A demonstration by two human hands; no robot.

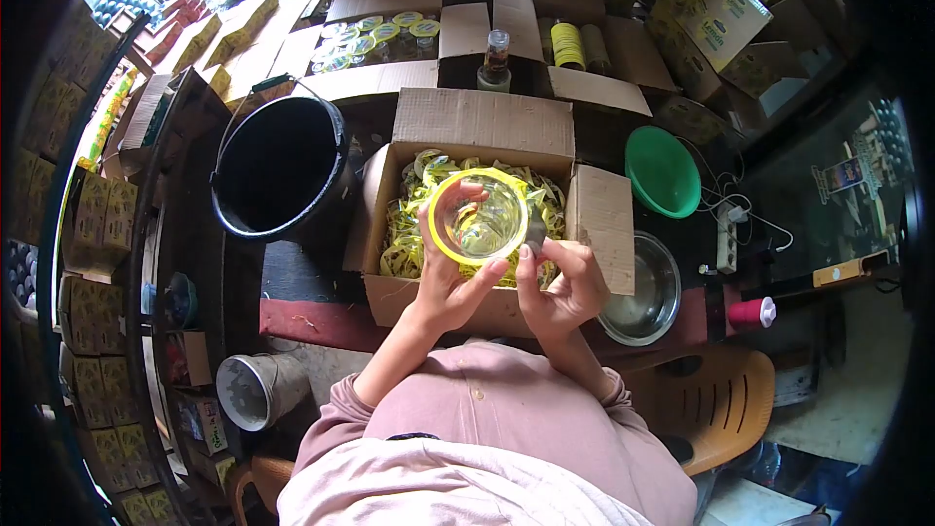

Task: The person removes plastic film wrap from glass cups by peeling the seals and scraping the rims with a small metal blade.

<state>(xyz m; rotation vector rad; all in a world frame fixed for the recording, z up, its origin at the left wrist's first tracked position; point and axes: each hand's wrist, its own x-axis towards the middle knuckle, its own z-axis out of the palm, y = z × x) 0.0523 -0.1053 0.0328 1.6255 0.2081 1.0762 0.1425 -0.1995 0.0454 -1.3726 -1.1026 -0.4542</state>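
A clear round cup with a yellow rim (pixel 477 216) is held above an open cardboard box (pixel 487 122). My left hand (pixel 450 278) wraps round the cup's left side and underside, its fingers showing through the clear wall. At the cup's right, my right hand (pixel 565 282) is pinched, thumb and forefinger together beside a small dark item that I cannot make out. Yellow and clear crumpled pieces (pixel 409 224) fill the box beneath both hands.
Left of the box stands a black bucket (pixel 278 170). To the right are a green basin (pixel 662 171), a metal bowl (pixel 643 292) and a white power strip (pixel 727 239). Behind, an open box holds lidded cups (pixel 385 34). A grey bucket (pixel 258 392) is lower left.
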